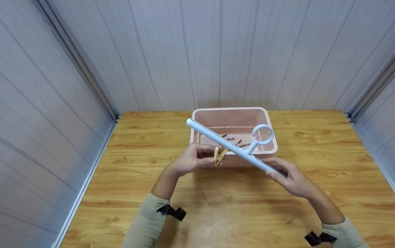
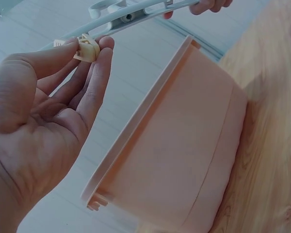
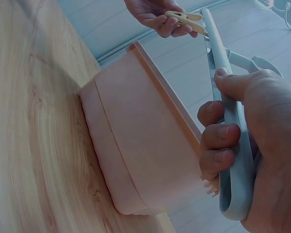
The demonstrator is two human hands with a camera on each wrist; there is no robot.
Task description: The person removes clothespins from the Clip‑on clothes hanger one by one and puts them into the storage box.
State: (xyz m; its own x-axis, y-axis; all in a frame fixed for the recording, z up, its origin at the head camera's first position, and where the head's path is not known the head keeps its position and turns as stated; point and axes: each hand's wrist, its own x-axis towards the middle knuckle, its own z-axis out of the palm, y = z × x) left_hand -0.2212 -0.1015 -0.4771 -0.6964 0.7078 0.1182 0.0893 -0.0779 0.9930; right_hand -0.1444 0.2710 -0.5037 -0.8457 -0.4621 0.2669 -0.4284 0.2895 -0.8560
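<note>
A light blue plastic hanger [image 1: 232, 146] slants above the pink bin [image 1: 230, 109], its round hook turned up and to the right. My right hand [image 1: 294, 177] grips the hanger's lower right end, with fingers wrapped round the bar in the right wrist view. Between thumb and fingers, my left hand [image 1: 194, 160] pinches a yellow clothespin [image 1: 221, 157] close to the hanger's bar. The clothespin's tip reaches the bar in the right wrist view [image 3: 186, 20]; whether it clips on, I cannot tell. Inside the bin lie several small brownish pieces [image 1: 232, 138], partly hidden by the hanger.
The bin stands on a wood-grain table [image 1: 142, 144], near the back wall [image 1: 170, 55]. Pale panel walls also close in the left and right sides. Dark wrist mounts [image 1: 173, 212] sit on both sleeves.
</note>
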